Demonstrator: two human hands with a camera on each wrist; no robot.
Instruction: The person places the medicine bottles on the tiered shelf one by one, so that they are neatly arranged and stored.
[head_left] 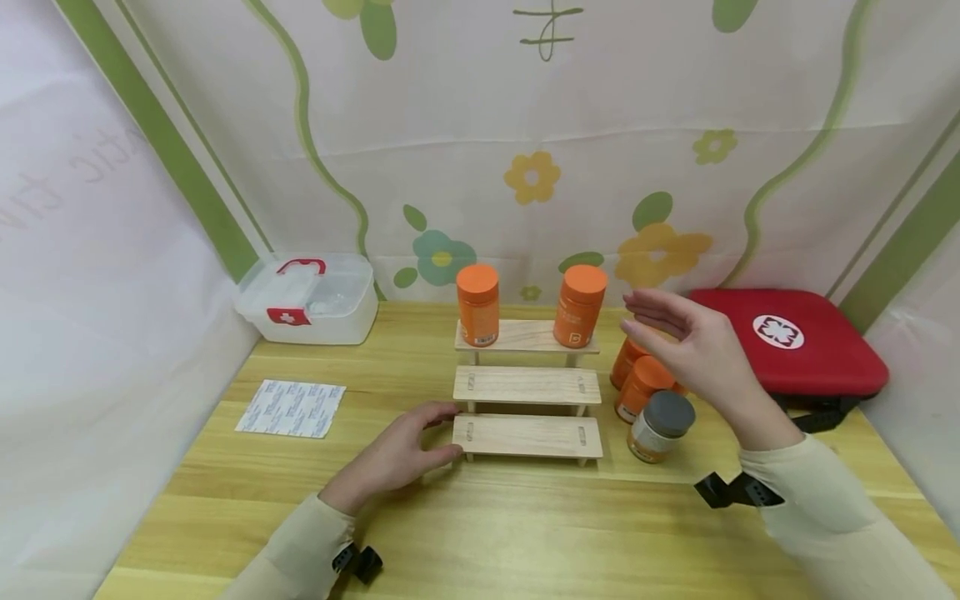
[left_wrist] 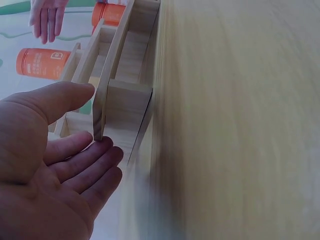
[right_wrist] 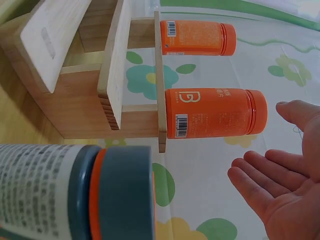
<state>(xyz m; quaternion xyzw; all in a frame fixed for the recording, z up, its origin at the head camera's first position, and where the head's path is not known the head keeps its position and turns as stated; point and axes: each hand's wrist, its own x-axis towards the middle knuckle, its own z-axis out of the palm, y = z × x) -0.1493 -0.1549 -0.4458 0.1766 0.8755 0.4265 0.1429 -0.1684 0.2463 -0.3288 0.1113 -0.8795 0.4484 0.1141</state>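
A three-tier wooden rack (head_left: 527,384) stands mid-table; its top tier bears two orange bottles, one at the left (head_left: 478,307) and one at the right (head_left: 580,307). My left hand (head_left: 397,450) is at the rack's left end, fingertips touching the lowest board's edge (left_wrist: 102,110), thumb apart from the fingers. Nothing is in my right hand (head_left: 693,342), raised right of the top tier with fingers extended, beside the right bottle (right_wrist: 215,113) and apart from it. Below that hand stand orange bottles (head_left: 643,385) and a grey-lidded bottle (head_left: 660,427); part of the orange group is hidden.
A clear box with a red handle (head_left: 330,312) stands at the back left, a blister-like white sheet (head_left: 291,408) in front of it. At the right lies a red case (head_left: 817,350) with a black strap. Printed cloth (head_left: 450,100) hangs behind the table.
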